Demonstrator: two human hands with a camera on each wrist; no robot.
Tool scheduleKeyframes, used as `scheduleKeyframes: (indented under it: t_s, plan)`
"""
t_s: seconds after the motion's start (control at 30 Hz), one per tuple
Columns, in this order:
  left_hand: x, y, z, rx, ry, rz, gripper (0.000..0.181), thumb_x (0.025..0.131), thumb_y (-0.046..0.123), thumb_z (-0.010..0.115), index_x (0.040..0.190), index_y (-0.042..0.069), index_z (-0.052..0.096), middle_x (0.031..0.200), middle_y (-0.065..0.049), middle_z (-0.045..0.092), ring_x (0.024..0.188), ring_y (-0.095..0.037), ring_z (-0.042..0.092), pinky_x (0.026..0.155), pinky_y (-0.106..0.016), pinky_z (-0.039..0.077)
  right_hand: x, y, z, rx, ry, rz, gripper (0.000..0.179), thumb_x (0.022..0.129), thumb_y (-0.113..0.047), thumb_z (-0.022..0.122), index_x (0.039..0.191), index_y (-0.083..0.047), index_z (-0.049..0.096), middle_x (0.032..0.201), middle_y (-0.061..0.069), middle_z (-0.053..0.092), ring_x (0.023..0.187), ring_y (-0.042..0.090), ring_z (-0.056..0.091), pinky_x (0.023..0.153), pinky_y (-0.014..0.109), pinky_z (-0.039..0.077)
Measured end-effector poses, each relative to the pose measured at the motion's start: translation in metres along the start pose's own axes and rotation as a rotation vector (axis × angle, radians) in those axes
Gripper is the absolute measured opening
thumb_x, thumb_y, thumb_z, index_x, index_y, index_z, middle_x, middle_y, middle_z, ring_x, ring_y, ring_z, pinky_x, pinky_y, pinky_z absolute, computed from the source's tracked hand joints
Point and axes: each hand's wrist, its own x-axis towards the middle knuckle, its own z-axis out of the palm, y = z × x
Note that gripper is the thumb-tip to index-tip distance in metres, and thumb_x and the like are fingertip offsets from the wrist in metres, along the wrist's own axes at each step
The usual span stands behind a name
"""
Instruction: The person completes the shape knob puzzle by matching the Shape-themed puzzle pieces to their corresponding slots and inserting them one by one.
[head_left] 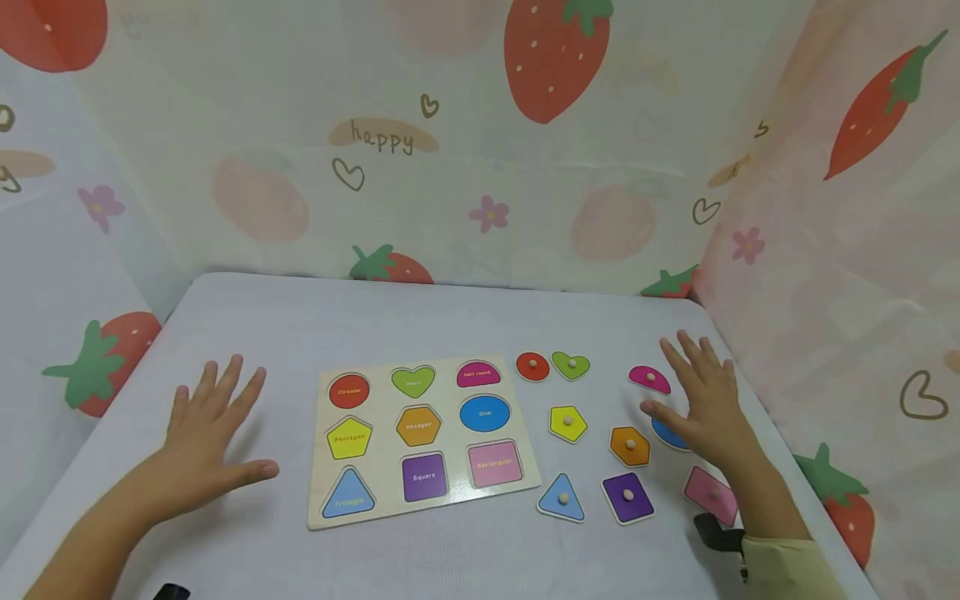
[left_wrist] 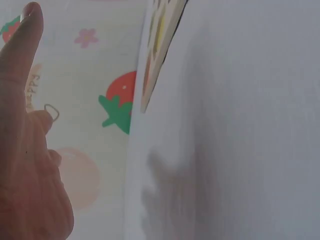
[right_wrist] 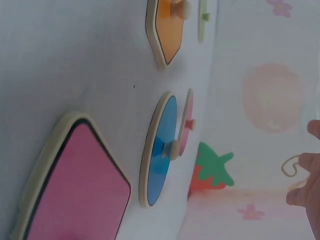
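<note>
My left hand [head_left: 206, 454], fingers spread and holding nothing, is left of a wooden shape board [head_left: 378, 408] with printed, labelled shapes. Spread just as wide, my right hand [head_left: 708, 412] is over the right end of the loose knobbed pieces and partly covers the blue oval piece [head_left: 670, 433]. Close around it are the magenta half-round piece [head_left: 648, 379], the orange hexagon piece [head_left: 630, 447] and the pink rectangle piece [head_left: 711, 495]. In the right wrist view the oval piece [right_wrist: 162, 150] shows its wooden knob. Both hands' shadows fall on the cloth.
Between board and right hand lie a red circle [head_left: 532, 367], green heart [head_left: 572, 365], yellow pentagon [head_left: 567, 423], blue triangle [head_left: 562, 500] and purple square [head_left: 628, 498]. The white-covered table [head_left: 420, 317] is enclosed by strawberry-print curtains [head_left: 465, 183] at the back and sides.
</note>
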Motion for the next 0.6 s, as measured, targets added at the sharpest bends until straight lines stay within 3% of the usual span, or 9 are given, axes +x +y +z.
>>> scheduleKeyframes:
  t_s: [0.37,0.6]
  plan:
    - [0.009,0.014,0.009,-0.149,-0.05,0.009,0.127,0.075,0.061,0.082,0.166,0.02,0.003,0.172,-0.015,-0.008,0.156,-0.036,-0.022,0.12,-0.063,-0.021,0.011,-0.01,0.005,0.053,-0.013,-0.003,0.096,0.087,-0.046,0.077,0.165,-0.028,0.023,0.171,0.013,0.018,0.158,0.041,0.006,0.122,0.072,-0.003]
    - [0.011,0.016,0.013,-0.196,-0.066,0.021,0.127,0.075,0.059,0.082,0.167,0.02,0.003,0.173,-0.016,-0.006,0.157,-0.039,-0.019,0.121,-0.065,-0.017,0.014,-0.015,0.009,0.071,-0.005,-0.001,0.094,0.088,-0.049,0.075,0.164,-0.025,0.026,0.17,0.014,0.022,0.157,0.042,0.011,0.122,0.072,0.001]
